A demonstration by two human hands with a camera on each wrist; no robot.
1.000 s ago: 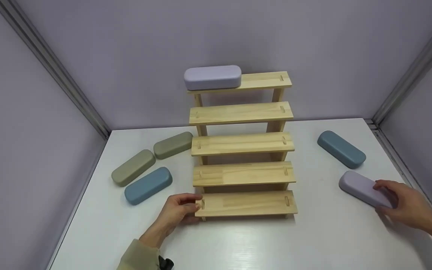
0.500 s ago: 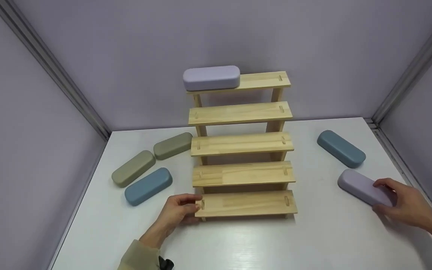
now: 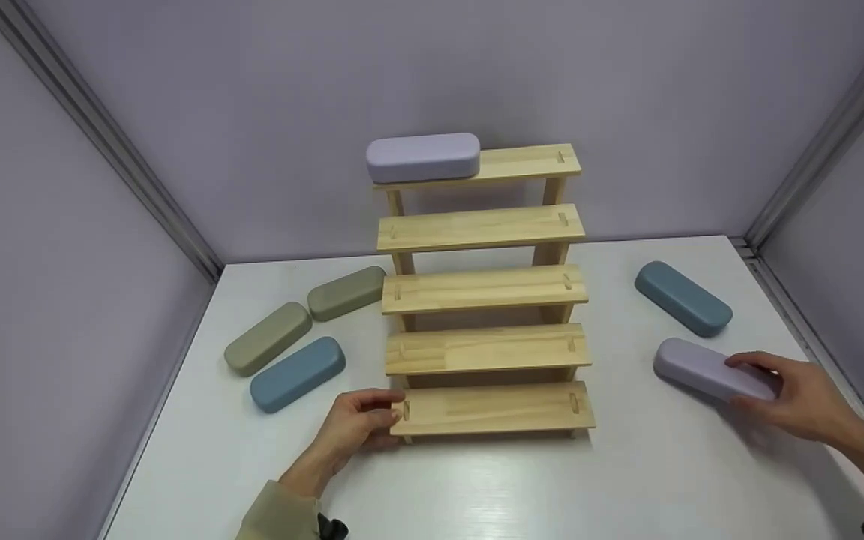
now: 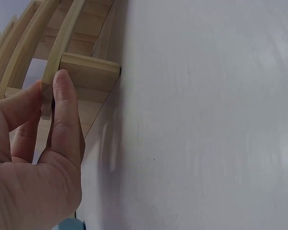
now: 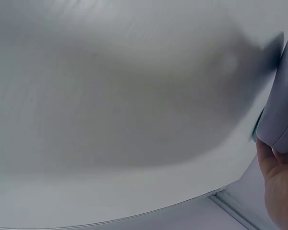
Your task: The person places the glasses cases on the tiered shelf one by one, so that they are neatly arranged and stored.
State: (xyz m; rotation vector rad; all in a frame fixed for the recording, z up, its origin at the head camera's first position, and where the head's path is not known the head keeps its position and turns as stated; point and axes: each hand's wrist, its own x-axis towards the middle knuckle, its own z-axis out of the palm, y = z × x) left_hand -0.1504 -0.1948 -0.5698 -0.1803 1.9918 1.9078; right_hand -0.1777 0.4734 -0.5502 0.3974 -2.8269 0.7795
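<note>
Gripping the lower lilac case (image 3: 691,367) off-centre, right fingers (image 3: 760,359) could let it tip; left fingers (image 3: 378,394) pinch the bottom shelf (image 3: 492,409).

place: lab-like booth | lilac-grey walls (image 3: 469,67) | metal corner rails (image 3: 107,135) | white tabletop (image 3: 477,487)

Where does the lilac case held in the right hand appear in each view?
Head: right side, the lilac case gripped by the right hand.
Left wrist: not in it.
Right wrist: at the right edge, partly cut off, the lilac case above the hand.
Shared landmark: the white tabletop, in all three views.
</note>
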